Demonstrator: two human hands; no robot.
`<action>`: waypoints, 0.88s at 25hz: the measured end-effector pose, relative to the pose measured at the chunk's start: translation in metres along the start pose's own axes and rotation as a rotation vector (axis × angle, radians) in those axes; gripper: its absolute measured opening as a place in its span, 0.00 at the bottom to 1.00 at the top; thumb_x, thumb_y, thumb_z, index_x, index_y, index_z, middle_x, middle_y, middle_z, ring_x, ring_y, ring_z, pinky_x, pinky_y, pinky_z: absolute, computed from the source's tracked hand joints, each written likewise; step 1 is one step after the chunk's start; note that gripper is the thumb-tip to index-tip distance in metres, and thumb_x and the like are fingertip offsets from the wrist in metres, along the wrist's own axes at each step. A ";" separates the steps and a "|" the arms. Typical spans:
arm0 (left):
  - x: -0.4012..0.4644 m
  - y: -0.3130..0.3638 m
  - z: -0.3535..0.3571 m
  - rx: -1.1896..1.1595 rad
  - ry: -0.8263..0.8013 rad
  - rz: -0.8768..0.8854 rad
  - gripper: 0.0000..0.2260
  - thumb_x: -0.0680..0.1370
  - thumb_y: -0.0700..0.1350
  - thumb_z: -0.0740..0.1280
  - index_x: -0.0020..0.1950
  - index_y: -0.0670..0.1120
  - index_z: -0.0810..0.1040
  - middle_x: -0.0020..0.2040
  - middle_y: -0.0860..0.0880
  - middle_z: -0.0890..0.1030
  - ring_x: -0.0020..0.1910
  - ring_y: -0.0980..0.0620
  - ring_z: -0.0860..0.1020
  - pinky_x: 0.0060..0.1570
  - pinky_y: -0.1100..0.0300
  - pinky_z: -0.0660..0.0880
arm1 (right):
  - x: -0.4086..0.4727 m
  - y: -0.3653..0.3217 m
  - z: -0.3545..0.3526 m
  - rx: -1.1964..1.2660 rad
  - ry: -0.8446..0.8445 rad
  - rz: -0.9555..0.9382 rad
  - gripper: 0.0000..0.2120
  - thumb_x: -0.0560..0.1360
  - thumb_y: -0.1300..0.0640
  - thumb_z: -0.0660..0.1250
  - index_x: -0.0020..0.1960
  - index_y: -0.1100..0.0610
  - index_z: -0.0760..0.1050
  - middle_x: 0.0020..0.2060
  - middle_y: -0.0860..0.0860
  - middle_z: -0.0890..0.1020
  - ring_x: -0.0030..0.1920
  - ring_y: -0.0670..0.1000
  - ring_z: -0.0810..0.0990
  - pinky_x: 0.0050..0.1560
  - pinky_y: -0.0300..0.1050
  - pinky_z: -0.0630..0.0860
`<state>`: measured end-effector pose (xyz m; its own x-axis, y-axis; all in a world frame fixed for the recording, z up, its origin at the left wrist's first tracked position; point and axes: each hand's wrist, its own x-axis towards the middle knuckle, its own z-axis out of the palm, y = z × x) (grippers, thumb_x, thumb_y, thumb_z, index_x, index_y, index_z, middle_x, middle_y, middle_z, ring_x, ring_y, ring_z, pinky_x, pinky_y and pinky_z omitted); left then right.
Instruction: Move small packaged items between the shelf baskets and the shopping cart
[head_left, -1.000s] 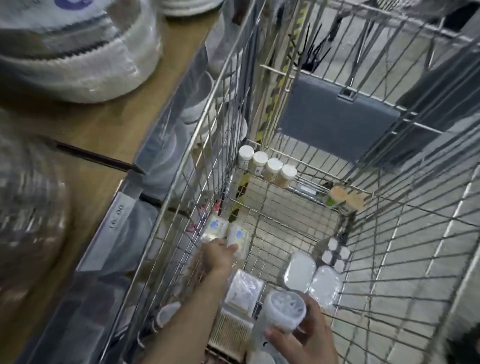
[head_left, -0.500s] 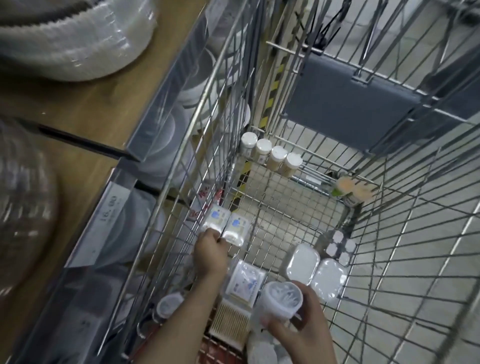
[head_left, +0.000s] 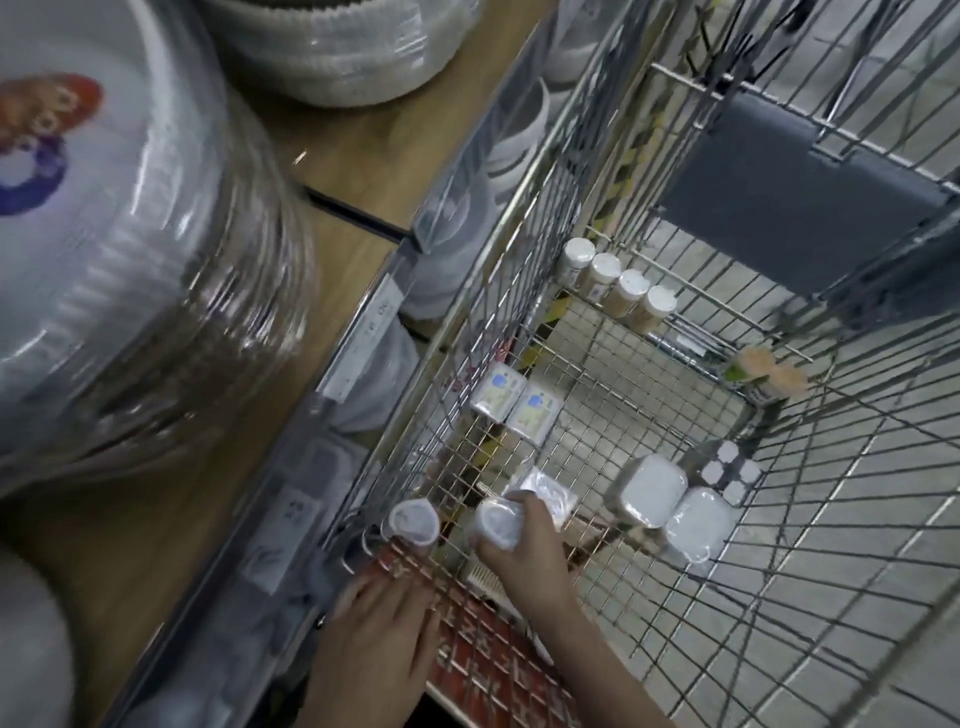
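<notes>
The right hand (head_left: 519, 551) was down inside the cart (head_left: 779, 519), with its fingers curled round a small round tub (head_left: 496, 522). The left hand (head_left: 379, 618) lay at the cart's near edge with its fingers out flat, holding nothing. It looked as if the tub was being set down or picked up at the near end of the cart; I could not tell which. To do this well, the hand should keep the tub straight up so the lid stays on top, and keep it from bumping the wrapped packet (head_left: 548, 491) just behind it. It should also stay off the second tub (head_left: 413, 522) that stood just to the left. The left hand could hold the cart so it did not roll. The tub was see-through with a pale top, and it was blurry, so I could not read anything on it. Farther in, two small boxes (head_left: 517, 405) with blue marks sat side by side against the left wall. Four little bottles (head_left: 618, 291) with white caps stood in a row at the far end. Two flat white packs (head_left: 670, 506) lay to the right of the hand.
</notes>
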<state>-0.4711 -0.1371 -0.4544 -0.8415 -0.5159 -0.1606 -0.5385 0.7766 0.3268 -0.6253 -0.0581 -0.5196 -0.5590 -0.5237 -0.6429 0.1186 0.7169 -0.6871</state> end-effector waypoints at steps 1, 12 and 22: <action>-0.001 -0.001 0.001 0.015 0.028 0.032 0.16 0.77 0.50 0.55 0.41 0.51 0.82 0.39 0.55 0.82 0.38 0.54 0.79 0.48 0.60 0.67 | 0.004 0.006 0.013 -0.037 -0.040 -0.008 0.28 0.70 0.53 0.74 0.65 0.51 0.65 0.57 0.49 0.75 0.53 0.49 0.78 0.51 0.48 0.79; -0.004 0.000 0.006 -0.041 0.088 0.020 0.11 0.76 0.48 0.59 0.40 0.50 0.79 0.36 0.56 0.78 0.36 0.55 0.75 0.49 0.58 0.68 | 0.002 0.030 0.055 -0.106 -0.197 -0.009 0.19 0.75 0.55 0.67 0.63 0.55 0.67 0.61 0.52 0.71 0.55 0.50 0.73 0.44 0.33 0.68; -0.003 0.003 -0.003 0.001 -0.045 -0.017 0.11 0.74 0.49 0.57 0.37 0.52 0.78 0.34 0.57 0.77 0.34 0.56 0.75 0.49 0.59 0.66 | -0.021 0.017 0.022 -0.186 -0.136 0.007 0.25 0.77 0.53 0.65 0.72 0.53 0.63 0.70 0.52 0.68 0.68 0.51 0.67 0.67 0.45 0.64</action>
<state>-0.4707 -0.1341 -0.4501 -0.8333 -0.5124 -0.2077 -0.5528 0.7682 0.3228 -0.5934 -0.0453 -0.5252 -0.4414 -0.5669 -0.6955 -0.0381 0.7863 -0.6167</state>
